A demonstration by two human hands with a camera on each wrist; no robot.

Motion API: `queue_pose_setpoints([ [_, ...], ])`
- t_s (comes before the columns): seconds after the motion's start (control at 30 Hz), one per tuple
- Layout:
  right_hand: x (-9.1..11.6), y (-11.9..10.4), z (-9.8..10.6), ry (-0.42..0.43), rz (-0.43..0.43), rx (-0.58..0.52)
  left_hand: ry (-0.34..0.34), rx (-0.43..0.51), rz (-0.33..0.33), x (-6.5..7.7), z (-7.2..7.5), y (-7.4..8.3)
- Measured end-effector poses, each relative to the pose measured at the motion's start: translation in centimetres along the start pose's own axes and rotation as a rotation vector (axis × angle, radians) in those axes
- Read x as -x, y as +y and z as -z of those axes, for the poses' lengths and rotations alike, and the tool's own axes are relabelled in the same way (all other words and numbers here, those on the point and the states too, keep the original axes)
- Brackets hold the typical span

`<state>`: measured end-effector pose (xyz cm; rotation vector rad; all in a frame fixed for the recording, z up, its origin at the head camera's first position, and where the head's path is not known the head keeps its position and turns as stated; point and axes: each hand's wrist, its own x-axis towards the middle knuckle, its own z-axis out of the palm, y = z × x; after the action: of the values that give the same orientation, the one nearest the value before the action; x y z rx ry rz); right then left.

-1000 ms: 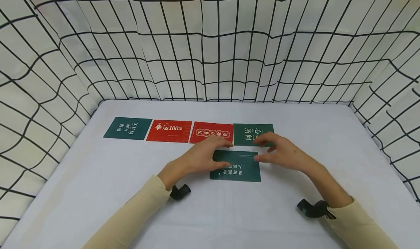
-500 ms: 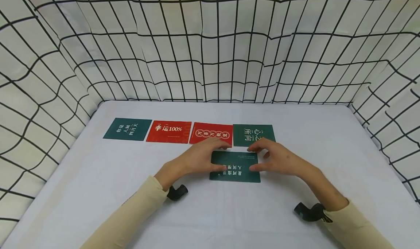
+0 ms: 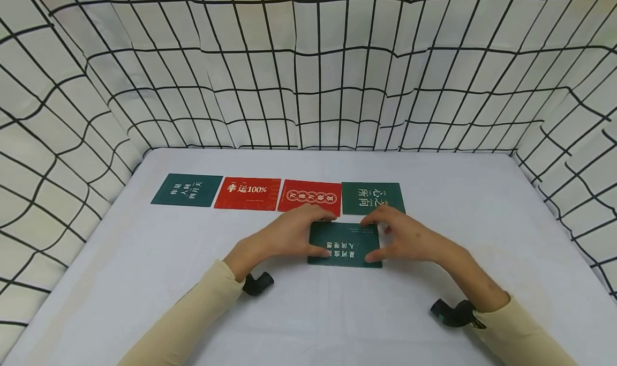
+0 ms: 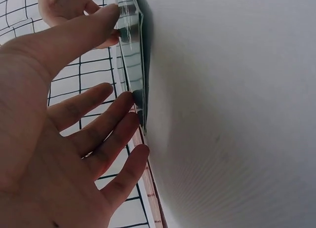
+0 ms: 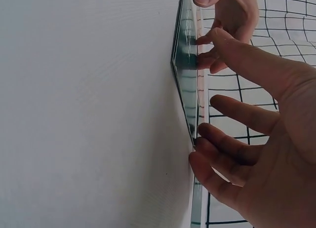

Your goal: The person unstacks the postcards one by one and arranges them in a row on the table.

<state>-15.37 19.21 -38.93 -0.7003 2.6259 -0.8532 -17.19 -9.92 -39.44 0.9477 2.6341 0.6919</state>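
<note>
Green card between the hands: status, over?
Left hand, right hand over opposite ends, contact unclear. Green card lying on table. Row of four cards just beyond.

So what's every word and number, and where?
"你是人间四月天": leftmost green card
"幸运100%": left red card
"万…万般宜": right red card, second character unclear
"心…所向": rightmost green card, partly hidden by fingers
"星河滚… 人间理想": nearest green card, upside down, partly under thumb
Tiny print: unreadable

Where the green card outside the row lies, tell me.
In the head view, the front green card lies just right of centre, between the left hand and right hand, just below the card row.
</note>
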Motion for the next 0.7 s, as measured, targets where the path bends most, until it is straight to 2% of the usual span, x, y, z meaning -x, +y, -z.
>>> queue_pose_setpoints([
  [0.33,0.14,-0.13,-0.31,-0.020,0.034,0.120,-0.082,-0.095,-0.043,0.08,0.18,-0.05],
  [0.7,0.34,-0.49,-0.71,-0.016,0.061,0.212,-0.079,-0.089,-0.046,0.08,0.10,0.18],
])
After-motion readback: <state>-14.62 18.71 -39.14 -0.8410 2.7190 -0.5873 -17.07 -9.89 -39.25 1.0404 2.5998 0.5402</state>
